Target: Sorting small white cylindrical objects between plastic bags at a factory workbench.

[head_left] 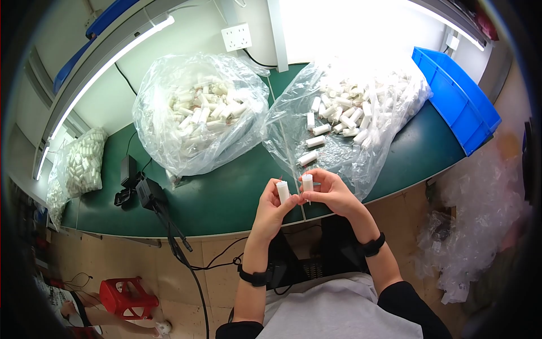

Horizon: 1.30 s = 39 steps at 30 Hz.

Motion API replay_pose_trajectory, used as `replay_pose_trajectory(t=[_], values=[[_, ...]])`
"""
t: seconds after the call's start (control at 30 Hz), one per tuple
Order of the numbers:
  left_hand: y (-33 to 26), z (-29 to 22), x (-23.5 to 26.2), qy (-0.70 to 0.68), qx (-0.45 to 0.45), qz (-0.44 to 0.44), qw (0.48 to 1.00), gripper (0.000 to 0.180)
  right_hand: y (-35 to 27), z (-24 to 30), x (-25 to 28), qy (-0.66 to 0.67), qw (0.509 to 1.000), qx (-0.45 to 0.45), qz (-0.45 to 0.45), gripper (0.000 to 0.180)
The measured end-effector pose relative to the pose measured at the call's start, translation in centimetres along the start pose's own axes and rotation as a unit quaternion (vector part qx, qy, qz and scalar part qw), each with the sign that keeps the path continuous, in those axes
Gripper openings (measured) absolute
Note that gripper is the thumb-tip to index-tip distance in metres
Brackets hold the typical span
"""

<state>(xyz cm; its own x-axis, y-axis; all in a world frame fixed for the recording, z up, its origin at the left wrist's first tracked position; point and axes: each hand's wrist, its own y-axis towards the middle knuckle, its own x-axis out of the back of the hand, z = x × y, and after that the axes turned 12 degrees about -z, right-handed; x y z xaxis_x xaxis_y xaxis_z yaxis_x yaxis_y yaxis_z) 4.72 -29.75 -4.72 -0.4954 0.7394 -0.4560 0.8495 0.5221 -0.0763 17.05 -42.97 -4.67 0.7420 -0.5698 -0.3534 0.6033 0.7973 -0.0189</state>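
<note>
Over table edge (226, 231), hands (305, 200) (both gripping) white cylinders (283, 192)

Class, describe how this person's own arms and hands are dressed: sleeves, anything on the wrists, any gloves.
Both hands, the left hand and the right hand, are bare, with no gloves. Each forearm is bare too. A black band circles the left wrist, and a matching black band circles the right wrist. Dark sleeves are pushed up near the elbows, over a grey top.
</note>
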Motion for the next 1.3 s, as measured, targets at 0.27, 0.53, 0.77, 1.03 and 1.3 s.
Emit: replay_pose_trajectory(t=[0.27,0.53,0.77,1.03,1.3], values=[[0.0,0.3,0.0,-0.004,0.006,-0.012,1.0,0.027,-0.1,0.1,-0.2,-0.018,1.0,-0.012,0.003,0.039],[0.2,0.5,0.1,-0.005,0.02,-0.012,1.0,0.024,-0.2,0.2,-0.2,-0.015,1.0,-0.008,0.009,0.039],[0.5,1.3,1.1,-0.053,0.022,-0.003,0.998,0.017,0.0,-0.2,-0.2,0.047,0.999,-0.003,-0.01,0.03],[0.4,1.1,0.7,-0.068,0.048,-0.012,0.996,0.018,-0.2,-0.4,-0.3,-0.026,0.999,0.034,0.019,0.03],[0.6,1.6,1.8,-0.131,0.049,-0.04,0.989,0.019,-0.6,-0.5,-0.9,-0.049,0.995,0.087,0.007,0.032]])
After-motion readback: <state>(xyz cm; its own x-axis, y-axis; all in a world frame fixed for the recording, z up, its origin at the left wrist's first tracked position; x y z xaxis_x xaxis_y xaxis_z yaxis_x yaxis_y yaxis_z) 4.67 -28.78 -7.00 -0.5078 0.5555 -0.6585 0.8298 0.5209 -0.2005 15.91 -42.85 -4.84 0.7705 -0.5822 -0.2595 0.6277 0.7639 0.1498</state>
